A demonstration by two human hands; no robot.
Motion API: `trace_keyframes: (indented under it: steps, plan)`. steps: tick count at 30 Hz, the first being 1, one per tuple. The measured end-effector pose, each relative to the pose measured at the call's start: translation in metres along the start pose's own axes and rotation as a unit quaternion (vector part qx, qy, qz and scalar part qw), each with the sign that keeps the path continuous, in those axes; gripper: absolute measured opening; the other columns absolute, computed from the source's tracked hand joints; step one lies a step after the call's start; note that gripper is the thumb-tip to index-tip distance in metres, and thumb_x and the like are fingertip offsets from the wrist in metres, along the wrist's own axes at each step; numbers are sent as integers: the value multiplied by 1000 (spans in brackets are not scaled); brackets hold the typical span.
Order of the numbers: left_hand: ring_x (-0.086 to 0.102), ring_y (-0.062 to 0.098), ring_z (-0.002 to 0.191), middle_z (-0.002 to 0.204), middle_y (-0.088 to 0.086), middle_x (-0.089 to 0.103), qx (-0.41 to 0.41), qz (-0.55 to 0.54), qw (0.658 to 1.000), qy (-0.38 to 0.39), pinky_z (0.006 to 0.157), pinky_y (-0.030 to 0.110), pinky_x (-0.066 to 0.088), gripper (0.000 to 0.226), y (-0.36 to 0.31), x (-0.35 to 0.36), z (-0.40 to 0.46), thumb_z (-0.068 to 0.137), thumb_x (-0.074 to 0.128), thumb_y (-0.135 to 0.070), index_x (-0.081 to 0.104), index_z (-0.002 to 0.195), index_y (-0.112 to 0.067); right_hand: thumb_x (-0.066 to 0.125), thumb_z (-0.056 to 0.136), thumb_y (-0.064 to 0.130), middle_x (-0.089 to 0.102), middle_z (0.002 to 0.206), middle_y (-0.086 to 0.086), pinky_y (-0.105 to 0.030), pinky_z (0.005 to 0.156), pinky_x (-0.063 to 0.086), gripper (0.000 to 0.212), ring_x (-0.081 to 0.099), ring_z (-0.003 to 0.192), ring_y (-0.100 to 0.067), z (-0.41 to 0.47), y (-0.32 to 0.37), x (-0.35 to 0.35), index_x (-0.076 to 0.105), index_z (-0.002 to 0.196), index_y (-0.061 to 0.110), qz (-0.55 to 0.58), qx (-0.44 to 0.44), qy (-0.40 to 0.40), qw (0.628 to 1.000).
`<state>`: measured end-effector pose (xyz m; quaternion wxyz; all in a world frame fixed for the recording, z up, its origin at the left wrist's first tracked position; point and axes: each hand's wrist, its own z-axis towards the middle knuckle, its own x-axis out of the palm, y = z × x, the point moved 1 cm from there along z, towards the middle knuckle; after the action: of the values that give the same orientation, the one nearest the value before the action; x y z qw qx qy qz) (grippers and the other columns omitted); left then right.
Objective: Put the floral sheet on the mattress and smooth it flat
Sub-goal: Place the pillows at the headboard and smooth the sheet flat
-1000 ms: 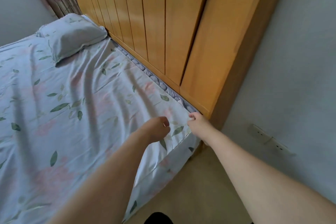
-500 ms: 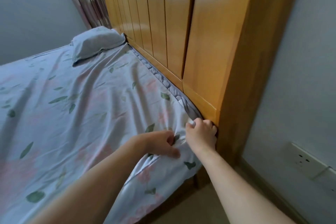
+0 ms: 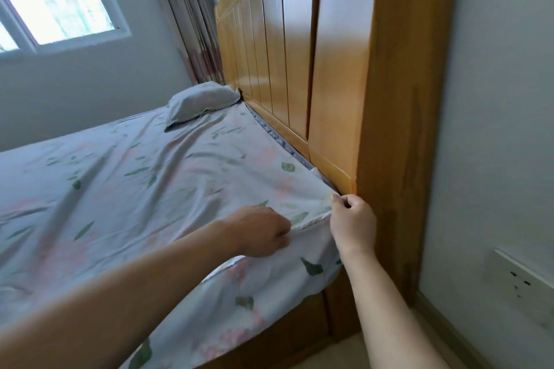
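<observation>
- A person is working the floral sheet at the mattress corner beside the wooden headboard, where the cloth must seat to lie flat.
- The right hand is pinching the sheet's corner edge, apparently aligning it with the headboard.
- The left hand, fingers curled, is gripping the fold just beside it.
- Creases are running toward the pillow; smoothing looks unfinished.
</observation>
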<state>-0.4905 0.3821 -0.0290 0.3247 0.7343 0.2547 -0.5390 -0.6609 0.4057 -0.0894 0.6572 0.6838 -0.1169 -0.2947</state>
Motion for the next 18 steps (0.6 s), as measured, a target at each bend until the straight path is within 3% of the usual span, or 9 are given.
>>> trace_keyframes:
  steps: [4,10,16,18]
  plan:
    - [50,19,81,81,-4,51,16,22,1000,-6,77,31,44,23,-13,-7,-3,100,43,-40,48,83,-25,44,101,38,60,85,10,-19,55,43,30,54,72,-8,-1,-3,-3,66,109,19,22,-3,-10,1000]
    - [48,19,80,78,-6,49,3,-6,1000,-28,80,33,46,24,-23,-15,-4,100,45,-40,50,80,-27,43,102,36,54,78,12,-17,54,43,20,55,70,-9,0,10,-20,55,93,23,74,-3,-3,997]
    - [48,18,79,76,-7,49,-16,-5,999,-35,76,30,42,24,-34,-25,-2,99,46,-38,53,82,-24,47,100,35,59,88,5,-21,55,46,29,53,71,-5,10,9,-29,64,113,14,100,29,7,994]
    - [49,19,80,81,-4,54,-16,7,999,-32,75,30,40,24,-37,-23,0,99,47,-38,59,87,-20,48,100,34,62,90,2,-25,61,52,31,57,74,-9,11,7,-28,65,114,12,106,38,12,994]
